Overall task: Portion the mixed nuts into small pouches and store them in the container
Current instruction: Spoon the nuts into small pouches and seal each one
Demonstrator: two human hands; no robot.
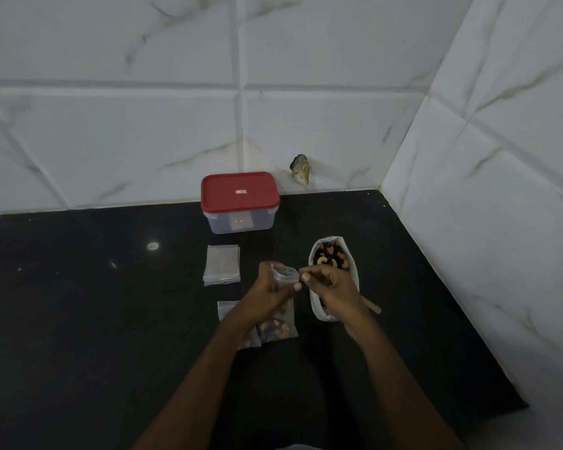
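Note:
My left hand (270, 287) grips a small clear pouch (285, 277) upright with its mouth open. My right hand (330, 282) is level with the pouch mouth, fingers curled round a wooden spoon whose handle (371, 305) sticks out behind the wrist. Under that hand lies a white bag of mixed nuts (332, 258), open at the top. Two filled pouches (275, 329) lie flat on the counter below my left wrist. A stack of empty pouches (222, 264) sits to the left. The clear container with its red lid (239, 193) on stands at the back.
The black counter (95, 303) meets white marble-look wall tiles at the back and on the right, forming a corner. A chipped hole in the back tile (300, 168) sits just above the counter.

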